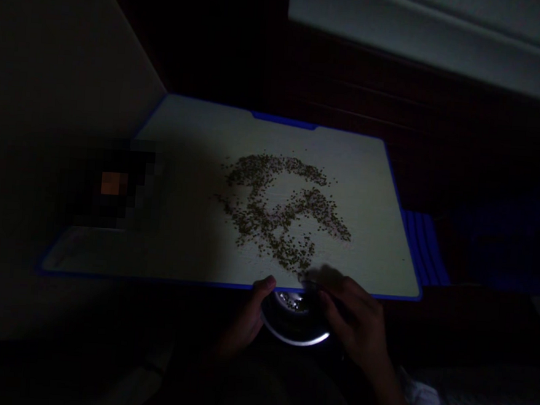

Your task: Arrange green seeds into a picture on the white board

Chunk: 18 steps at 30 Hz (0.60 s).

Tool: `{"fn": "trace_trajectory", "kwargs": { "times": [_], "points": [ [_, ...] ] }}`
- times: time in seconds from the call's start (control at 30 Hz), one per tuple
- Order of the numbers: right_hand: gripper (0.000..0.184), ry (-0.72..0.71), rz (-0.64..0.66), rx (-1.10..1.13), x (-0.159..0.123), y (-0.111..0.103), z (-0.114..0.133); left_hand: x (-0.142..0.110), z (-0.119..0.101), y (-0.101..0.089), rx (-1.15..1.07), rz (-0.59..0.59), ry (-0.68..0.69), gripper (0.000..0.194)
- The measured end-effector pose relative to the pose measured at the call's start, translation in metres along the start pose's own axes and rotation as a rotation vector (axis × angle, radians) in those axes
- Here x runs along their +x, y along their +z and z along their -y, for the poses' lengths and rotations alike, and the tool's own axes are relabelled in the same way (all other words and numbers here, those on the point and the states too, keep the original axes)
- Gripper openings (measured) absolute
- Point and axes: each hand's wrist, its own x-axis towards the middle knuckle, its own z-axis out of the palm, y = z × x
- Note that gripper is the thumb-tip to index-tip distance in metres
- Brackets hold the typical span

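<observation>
Small brown-green grains [290, 241] lie scattered in uneven bands over a white board [185, 221] with a blue rim. A shiny round metal bowl [300, 341] sits beneath the board's near edge, with some grains inside. My left hand [245, 324] is closed on the bowl's left side, its thumb up by the board's edge. Over the near edge, to the right of the bowl, my right hand [359, 317] has its fingers pinched together. A thin dark shape shows at its fingertips beside the nearest grains, too dim to name.
Blue striped fabric or a mat [424, 247] lies at the board's right. Behind the board is a dark surface, with a pale ledge [429, 41] at the upper right. A pixelated patch [114, 184] covers something on the board's left. The room is very dim.
</observation>
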Motion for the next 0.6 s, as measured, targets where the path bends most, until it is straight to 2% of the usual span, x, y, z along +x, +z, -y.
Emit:
{"fn": "trace_trajectory", "kwargs": {
  "times": [0.17, 0.33, 0.5, 0.6],
  "points": [
    [0.024, 0.04, -0.082, -0.02, 0.004, -0.003, -0.001, 0.002, 0.001, -0.004, 0.002, -0.009, 0.0, 0.039],
    [0.027, 0.079, -0.105, -0.024, 0.011, -0.003, -0.006, 0.006, 0.002, -0.01, 0.012, 0.08, -0.021, 0.036],
    [0.027, 0.097, -0.118, -0.014, 0.017, -0.006, -0.018, 0.007, 0.002, -0.01, -0.03, 0.024, -0.036, 0.038],
    [0.018, 0.066, -0.106, 0.019, 0.021, -0.011, -0.024, 0.007, 0.0, -0.01, -0.026, 0.004, -0.023, 0.038]
  ]
}}
